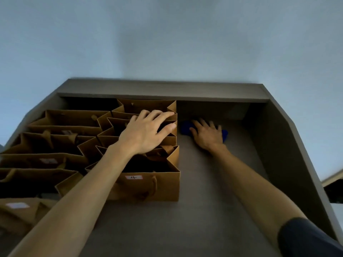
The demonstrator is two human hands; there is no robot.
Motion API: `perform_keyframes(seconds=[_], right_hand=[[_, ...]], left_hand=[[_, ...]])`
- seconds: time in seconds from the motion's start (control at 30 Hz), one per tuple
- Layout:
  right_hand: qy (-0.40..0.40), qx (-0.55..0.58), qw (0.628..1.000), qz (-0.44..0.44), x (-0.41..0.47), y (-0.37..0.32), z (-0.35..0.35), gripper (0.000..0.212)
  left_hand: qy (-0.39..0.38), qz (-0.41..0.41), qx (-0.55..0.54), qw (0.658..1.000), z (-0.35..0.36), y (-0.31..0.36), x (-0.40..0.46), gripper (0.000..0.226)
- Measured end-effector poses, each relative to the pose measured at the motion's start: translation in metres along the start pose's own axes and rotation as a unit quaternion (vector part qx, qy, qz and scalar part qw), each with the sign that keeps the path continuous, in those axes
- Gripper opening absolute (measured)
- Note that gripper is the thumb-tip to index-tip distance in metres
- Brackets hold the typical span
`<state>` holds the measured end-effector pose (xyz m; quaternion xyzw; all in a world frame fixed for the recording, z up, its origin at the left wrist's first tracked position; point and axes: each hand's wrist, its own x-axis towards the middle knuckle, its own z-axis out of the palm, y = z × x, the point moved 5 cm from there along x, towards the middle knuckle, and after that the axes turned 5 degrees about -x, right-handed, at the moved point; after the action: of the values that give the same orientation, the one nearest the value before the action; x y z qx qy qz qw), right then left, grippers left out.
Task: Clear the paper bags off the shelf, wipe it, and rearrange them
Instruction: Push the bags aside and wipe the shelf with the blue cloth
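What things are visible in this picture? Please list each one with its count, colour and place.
paper bags: several, exact count unclear, brown, standing open in rows on the left half of the shelf; the front one in the right row has a white label marked 4
cloth: one, blue, flat on the shelf surface at the back right, mostly under the right hand
shelf: one, grey-brown, bare surface on the right half, side wall at right
wall: pale blue-grey, above and behind the shelf
left hand: fingers spread, resting on the tops of the right row of bags
right hand: pressing flat on the cloth; dark sleeve at the upper arm
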<state>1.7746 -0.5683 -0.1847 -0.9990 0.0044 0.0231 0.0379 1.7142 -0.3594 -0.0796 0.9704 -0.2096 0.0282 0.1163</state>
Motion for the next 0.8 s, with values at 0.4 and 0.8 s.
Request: perform_keyframes(seconds=[0.4, 0.8], right_hand=[[0.013, -0.014, 1.000, -0.017, -0.160, -0.013, 0.021, 0.050], [0.023, -0.003, 1.000, -0.015, -0.018, -0.021, 0.008, 0.050]], left_hand=[[0.008, 0.001, 0.006, 1.000, 0.003, -0.002, 0.004, 0.055], [0.004, 0.004, -0.001, 1.000, 0.004, -0.003, 0.004, 0.055]])
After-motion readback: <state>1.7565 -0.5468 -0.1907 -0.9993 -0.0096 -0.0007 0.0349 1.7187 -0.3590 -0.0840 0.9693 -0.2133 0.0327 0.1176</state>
